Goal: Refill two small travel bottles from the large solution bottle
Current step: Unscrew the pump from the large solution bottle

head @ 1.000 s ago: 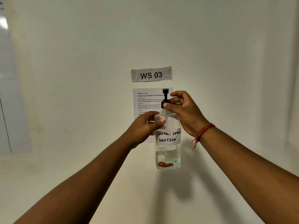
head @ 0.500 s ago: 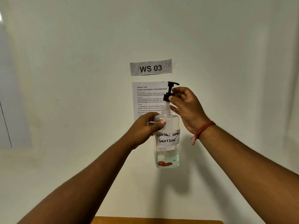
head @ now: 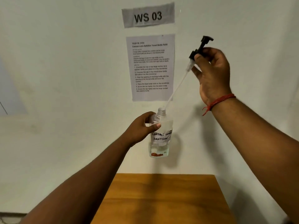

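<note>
1. Left hand (head: 142, 125) grips the large solution bottle (head: 160, 135) around its shoulder, thumb across the front and fingers curled behind, holding it upright in the air above the wooden table (head: 161, 199).
2. Clear and mostly empty, the bottle carries a white label handwritten "CONTACT LENS SOLUTION"; a shallow layer of liquid and a reddish-brown mark show near its base. Its threaded neck stands uncovered at the top.
3. Right hand (head: 212, 73), raised higher and off to the right, pinches the black pump head (head: 199, 49) between curled fingers and thumb. A red thread bracelet (head: 218, 101) circles that wrist.
4. From the pump head a thin translucent dip tube (head: 176, 88) slants down and to the left; its lower tip sits right at the mouth of the bottle, though whether it is just inside or just clear of the rim cannot be told.
5. Only the far end of the table shows, butted against the wall.
6. On the pale wall (head: 64, 62) behind the hands hangs a printed instruction sheet (head: 150, 67), headed with a task ID and a title about contact lens solution, its smaller lines blurred.
7. Above the sheet is a grey sign reading "WS 03" (head: 148, 15).
</note>
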